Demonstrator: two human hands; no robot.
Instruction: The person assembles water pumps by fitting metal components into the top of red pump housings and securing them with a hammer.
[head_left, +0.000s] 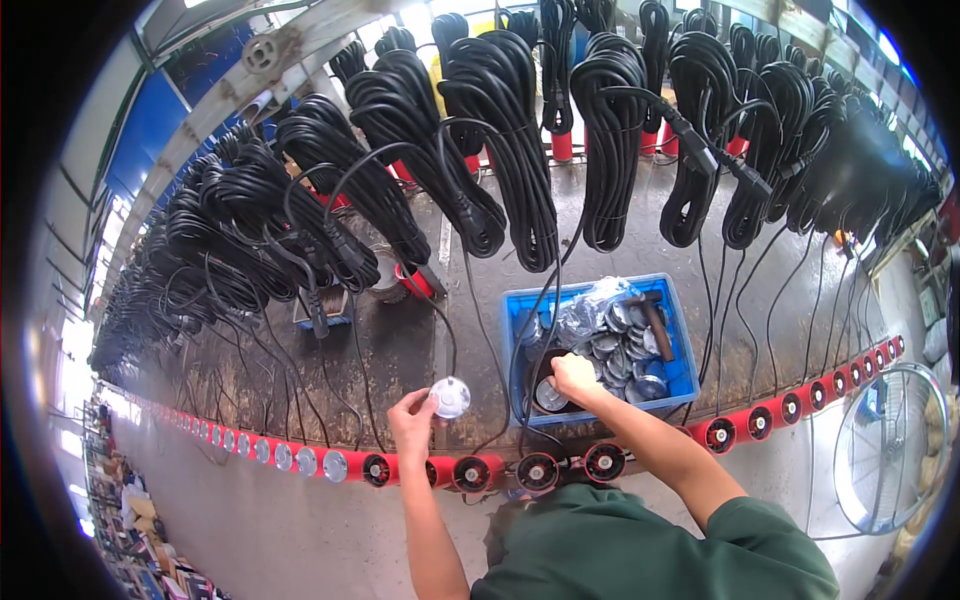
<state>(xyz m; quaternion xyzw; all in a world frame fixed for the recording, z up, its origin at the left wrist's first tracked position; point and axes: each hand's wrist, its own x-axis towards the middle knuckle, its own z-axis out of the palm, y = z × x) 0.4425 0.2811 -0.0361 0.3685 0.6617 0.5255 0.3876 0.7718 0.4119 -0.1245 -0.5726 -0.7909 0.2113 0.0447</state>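
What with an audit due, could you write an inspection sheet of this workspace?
Surface: dark tabletop, scuffed and worn.
Job's things: red cylinders line the near edge, several at left carrying silvery discs; loose discs in the blue bin.
Clutter: clear plastic and a hammer-like tool in the bin.
Hands: left hand pinches a shiny disc; right hand is inside the bin, grip unclear.
Cables: coiled black cables hang above; leads run down toward the cylinders.
Surroundings: spoked wire frame at right; piled goods lower left.
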